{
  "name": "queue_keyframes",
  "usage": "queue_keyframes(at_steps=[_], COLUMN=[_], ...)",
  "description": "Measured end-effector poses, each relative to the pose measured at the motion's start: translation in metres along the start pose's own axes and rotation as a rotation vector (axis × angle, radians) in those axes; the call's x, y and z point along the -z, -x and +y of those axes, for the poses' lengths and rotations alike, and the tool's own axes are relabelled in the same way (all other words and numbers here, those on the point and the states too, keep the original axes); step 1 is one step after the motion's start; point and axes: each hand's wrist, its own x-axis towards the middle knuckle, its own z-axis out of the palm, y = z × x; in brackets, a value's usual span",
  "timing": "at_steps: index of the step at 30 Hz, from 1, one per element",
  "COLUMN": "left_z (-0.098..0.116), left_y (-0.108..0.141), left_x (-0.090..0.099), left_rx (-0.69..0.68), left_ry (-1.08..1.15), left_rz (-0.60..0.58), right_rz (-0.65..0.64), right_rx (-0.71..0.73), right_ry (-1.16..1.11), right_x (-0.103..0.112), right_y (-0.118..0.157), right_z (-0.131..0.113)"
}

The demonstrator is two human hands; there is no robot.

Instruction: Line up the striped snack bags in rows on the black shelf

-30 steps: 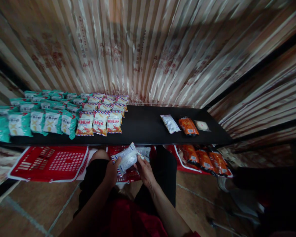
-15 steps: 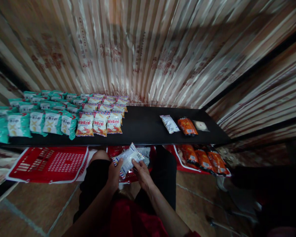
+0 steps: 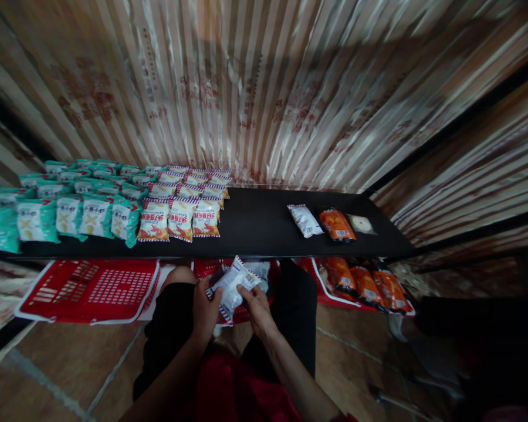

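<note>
Draped at 12 o'clock with a striped curtain (image 3: 250,88), behind a long black desk (image 3: 257,225). Counting the hours from the silver-white packet (image 3: 232,283), held over the lap just before the near edge of the desk, above a slatted red basket (image 3: 205,268). Pinched along one side by the fingers of the left hand (image 3: 206,308), thumb uppermost; pinched opposite by those of the right hand (image 3: 256,308), thumb on the face, other fingers partly hidden beneath. Set in close rows on the desk at 10 o'clock, teal packets (image 3: 95,215); adjoining at 11 o'clock, white-and-red packets (image 3: 206,218). Lying toward 2 o'clock, nearest first, a second silver packet (image 3: 305,221), an orange packet (image 3: 337,224) and a pale round item (image 3: 359,223) in clear wrap. Lower, at 9 o'clock, a perforated basket (image 3: 114,292), red; at 3 o'clock, a filled basket (image 3: 310,268), also red, holding more orange packets.
</note>
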Motion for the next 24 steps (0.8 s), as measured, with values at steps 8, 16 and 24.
queue_keyframes(at_steps=[8, 16, 24], left_z=[0.009, 0.012, 0.013], left_y=[0.011, 0.017, 0.019], left_x=[0.005, 0.004, 0.006], left_rx=[-0.493, -0.496, -0.482], left_ry=[-0.252, -0.217, -0.213], left_rz=[-0.17, -0.322, -0.4], right_rz=[-0.049, -0.005, 0.045], right_rx=[-0.03, -0.094, -0.115], right_ry=[-0.019, -0.045, -0.03], right_x=[-0.002, 0.002, 0.003], right_y=[0.006, 0.006, 0.007], right_z=[-0.006, -0.008, -0.009])
